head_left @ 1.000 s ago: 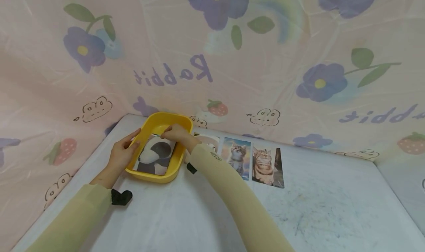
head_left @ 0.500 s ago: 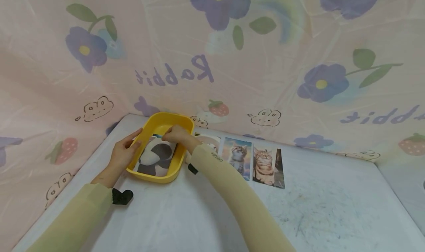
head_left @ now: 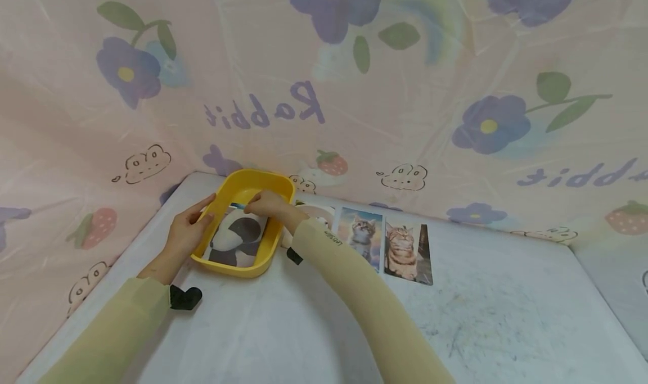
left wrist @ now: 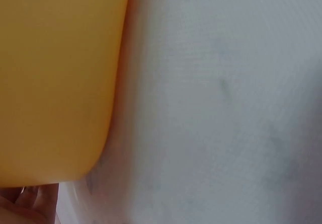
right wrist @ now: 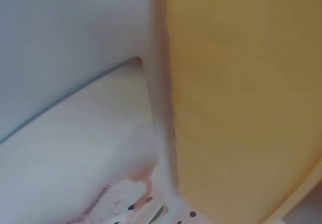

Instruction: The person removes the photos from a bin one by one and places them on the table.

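Observation:
A yellow plastic tray (head_left: 260, 267) stands at the table's back left, holding picture cards. Uppermost lies a panda card (head_left: 238, 235), with a blue strip of another card (head_left: 235, 206) showing past its far edge. My left hand (head_left: 184, 232) grips the tray's left rim, thumb over the rim and fingers along the outer wall. In the left wrist view, some fingers (left wrist: 37, 204) show below the tray wall (left wrist: 55, 83). My right hand (head_left: 268, 203) reaches into the tray and pinches the cards' far right corner; its fingertips are largely hidden.
Right of the tray lie a kitten card (head_left: 360, 235), a tabby cat card (head_left: 406, 252) and a pale animal card (head_left: 316, 211) partly behind my right arm. A printed cloth (head_left: 354, 120) rises behind the white tabletop (head_left: 486, 294).
More of the blue strip shows past the panda card's far edge. My right fingers shift slightly at that corner. My left hand and the tray stay in place.

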`<act>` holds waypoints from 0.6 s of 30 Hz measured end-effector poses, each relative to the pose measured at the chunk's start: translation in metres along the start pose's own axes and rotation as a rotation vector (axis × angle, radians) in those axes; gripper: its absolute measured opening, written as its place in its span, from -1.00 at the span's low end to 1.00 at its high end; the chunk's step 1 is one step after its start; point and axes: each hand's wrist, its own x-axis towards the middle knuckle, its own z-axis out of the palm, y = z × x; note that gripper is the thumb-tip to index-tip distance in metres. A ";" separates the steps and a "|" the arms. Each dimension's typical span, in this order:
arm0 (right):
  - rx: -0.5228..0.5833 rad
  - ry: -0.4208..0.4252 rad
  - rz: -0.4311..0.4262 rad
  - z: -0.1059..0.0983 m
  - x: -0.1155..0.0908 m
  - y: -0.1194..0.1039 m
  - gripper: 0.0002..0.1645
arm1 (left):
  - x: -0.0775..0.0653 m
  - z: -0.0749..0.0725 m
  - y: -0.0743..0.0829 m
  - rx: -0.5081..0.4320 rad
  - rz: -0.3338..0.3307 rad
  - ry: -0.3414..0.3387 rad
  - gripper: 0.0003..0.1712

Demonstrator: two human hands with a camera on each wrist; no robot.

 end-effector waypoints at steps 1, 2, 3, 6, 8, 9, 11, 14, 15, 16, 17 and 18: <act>0.001 0.003 0.001 0.000 -0.001 0.000 -0.57 | 0.000 0.000 0.000 -0.001 0.001 0.002 -0.44; 0.003 0.005 0.001 0.000 -0.001 0.000 -0.57 | 0.000 0.001 0.000 0.000 0.003 0.004 -0.44; 0.008 0.006 0.003 0.000 -0.001 0.000 -0.57 | 0.000 0.001 -0.001 0.001 0.004 0.006 -0.44; 0.013 0.010 0.006 0.000 -0.002 0.000 -0.57 | 0.001 0.001 -0.001 0.001 0.009 0.012 -0.44; 0.015 0.010 0.001 0.000 -0.002 0.000 -0.58 | 0.000 0.002 -0.002 0.000 0.011 0.012 -0.44; 0.017 0.011 -0.003 0.000 -0.002 0.000 -0.58 | 0.000 0.002 -0.002 -0.001 0.012 0.011 -0.44; 0.027 0.013 -0.012 -0.001 -0.003 0.001 -0.57 | 0.000 0.002 -0.002 -0.002 0.012 0.011 -0.44; 0.033 0.016 -0.014 -0.001 -0.005 -0.001 -0.56 | 0.001 0.002 -0.001 0.001 0.006 0.009 -0.44; 0.035 0.018 -0.013 -0.002 -0.006 -0.001 -0.57 | 0.001 0.001 -0.001 0.003 0.002 0.008 -0.44; 0.040 0.022 -0.010 -0.002 -0.007 -0.002 -0.57 | 0.000 0.001 0.000 0.005 -0.002 0.008 -0.44; 0.044 0.025 -0.010 -0.002 -0.008 -0.002 -0.58 | 0.000 0.001 0.000 0.007 -0.004 0.008 -0.44; 0.045 0.031 -0.010 -0.001 -0.008 -0.002 -0.59 | 0.000 0.001 0.000 0.008 -0.009 0.009 -0.44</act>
